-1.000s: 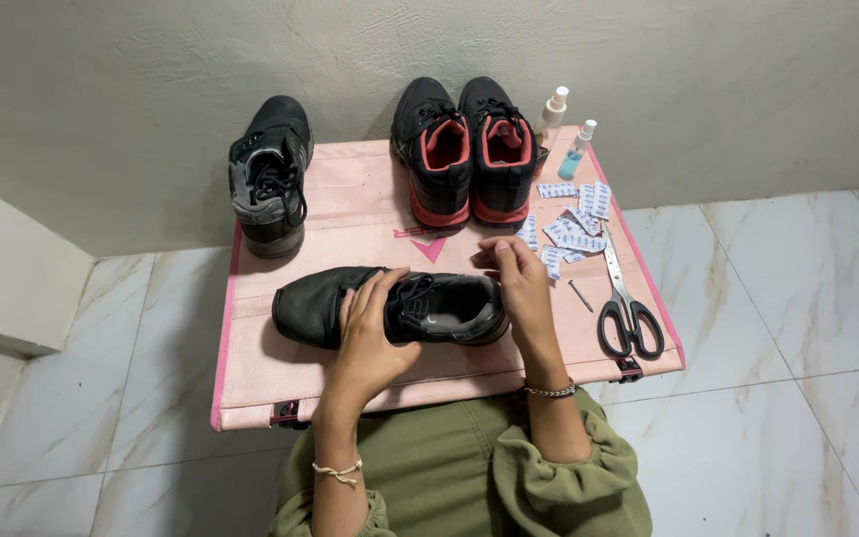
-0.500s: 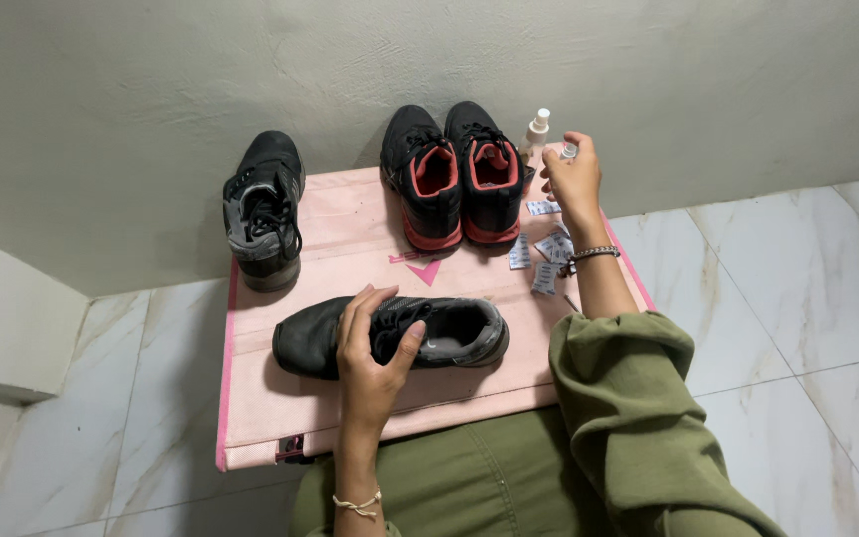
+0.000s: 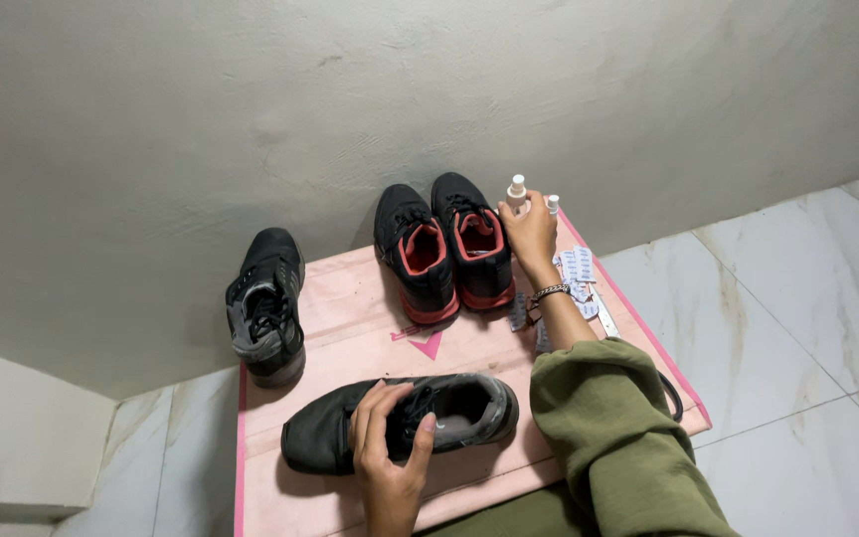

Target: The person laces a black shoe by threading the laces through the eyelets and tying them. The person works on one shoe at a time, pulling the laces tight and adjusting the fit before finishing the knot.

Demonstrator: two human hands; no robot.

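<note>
While curled over a matte black laced shoe (image 3: 400, 430), left hand (image 3: 390, 459) grips it; right hand (image 3: 529, 231) fingers closed around small white spray bottle (image 3: 517, 192).

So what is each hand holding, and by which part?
Left hand grips the black lace-up shoe at its laced middle. Right hand closes on the small white spray bottle, below its cap.
</note>
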